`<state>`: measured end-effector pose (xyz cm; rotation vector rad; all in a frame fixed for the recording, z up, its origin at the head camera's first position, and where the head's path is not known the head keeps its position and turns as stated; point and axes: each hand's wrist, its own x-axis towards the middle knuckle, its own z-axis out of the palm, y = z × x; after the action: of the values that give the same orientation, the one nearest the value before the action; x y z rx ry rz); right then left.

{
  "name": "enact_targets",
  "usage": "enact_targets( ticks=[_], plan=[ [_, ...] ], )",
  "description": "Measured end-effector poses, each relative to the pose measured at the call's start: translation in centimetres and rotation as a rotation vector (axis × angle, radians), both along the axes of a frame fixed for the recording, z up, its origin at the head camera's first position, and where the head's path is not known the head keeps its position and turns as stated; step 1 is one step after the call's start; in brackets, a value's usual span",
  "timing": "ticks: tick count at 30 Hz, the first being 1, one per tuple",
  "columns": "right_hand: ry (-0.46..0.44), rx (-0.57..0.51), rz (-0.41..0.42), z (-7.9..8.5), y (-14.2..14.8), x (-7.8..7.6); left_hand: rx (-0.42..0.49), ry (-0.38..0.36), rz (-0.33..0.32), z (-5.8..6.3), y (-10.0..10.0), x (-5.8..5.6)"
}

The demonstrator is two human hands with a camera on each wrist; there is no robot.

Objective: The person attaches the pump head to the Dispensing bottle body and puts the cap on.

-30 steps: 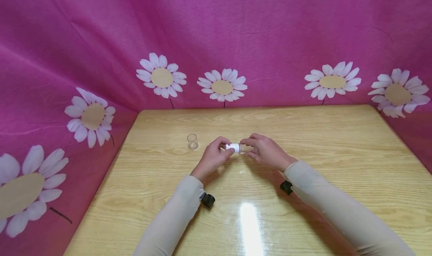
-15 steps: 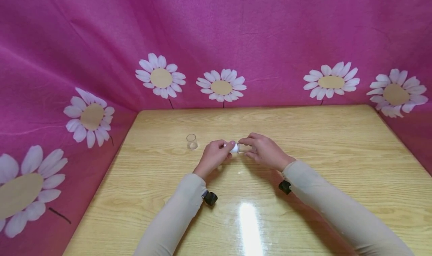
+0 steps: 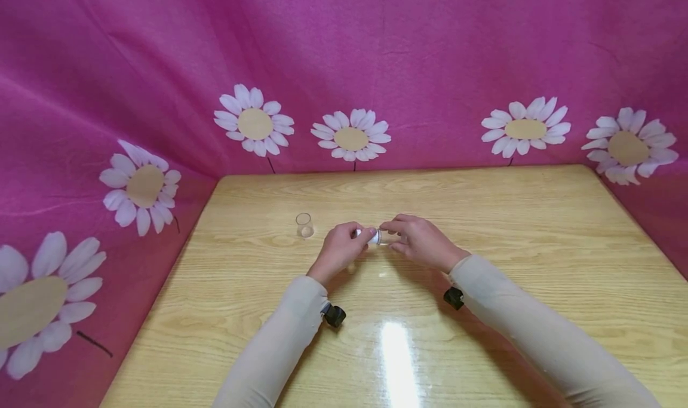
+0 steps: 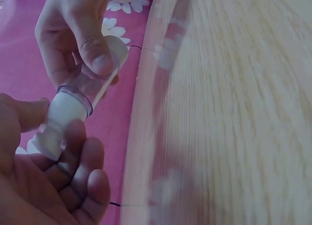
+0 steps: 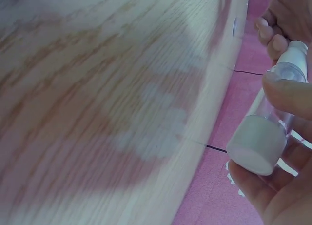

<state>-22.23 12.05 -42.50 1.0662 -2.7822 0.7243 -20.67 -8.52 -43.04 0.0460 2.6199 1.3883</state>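
A small pump bottle with a clear body and a white base (image 5: 257, 144) is held sideways between both hands, above the table. My left hand (image 3: 340, 249) grips its white pump top (image 4: 68, 110) between thumb and fingers. The thumb of my right hand (image 3: 427, 244) presses on the clear body, with fingers curled beneath it. In the left wrist view, a clear ring shows where the white top meets the body. A clear cup-shaped cap (image 3: 304, 226) stands on the table to the left of my left hand, apart from it.
The wooden table (image 3: 484, 211) has a bright light reflection near its front. A pink curtain with printed daisies (image 3: 351, 138) hangs along the back and sides. Each wrist carries a black camera (image 3: 334, 316) on the sleeve.
My left hand has turned on the pump top, its thumb shifting from the lower side to over the white part. My right hand has kept nearly the same place on the bottle body.
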Motion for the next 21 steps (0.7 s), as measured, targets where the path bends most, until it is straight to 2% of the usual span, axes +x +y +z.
enact_targets(
  ticks=[7,12,16,21],
  plan=[
    [-0.003,0.015,0.011,0.1,0.0,-0.2,-0.072,0.08,-0.008,0.3,0.3,0.1],
    [-0.021,0.012,0.03,0.3,-0.1,-0.3,-0.084,0.113,-0.005,0.6,0.3,0.2],
    [-0.053,0.016,0.033,0.6,-0.2,-0.3,-0.092,0.113,-0.018,0.9,0.2,0.3],
    [-0.052,0.015,0.015,0.9,-0.4,-0.2,-0.1,0.12,-0.038,1.2,0.0,0.1]
  ],
)
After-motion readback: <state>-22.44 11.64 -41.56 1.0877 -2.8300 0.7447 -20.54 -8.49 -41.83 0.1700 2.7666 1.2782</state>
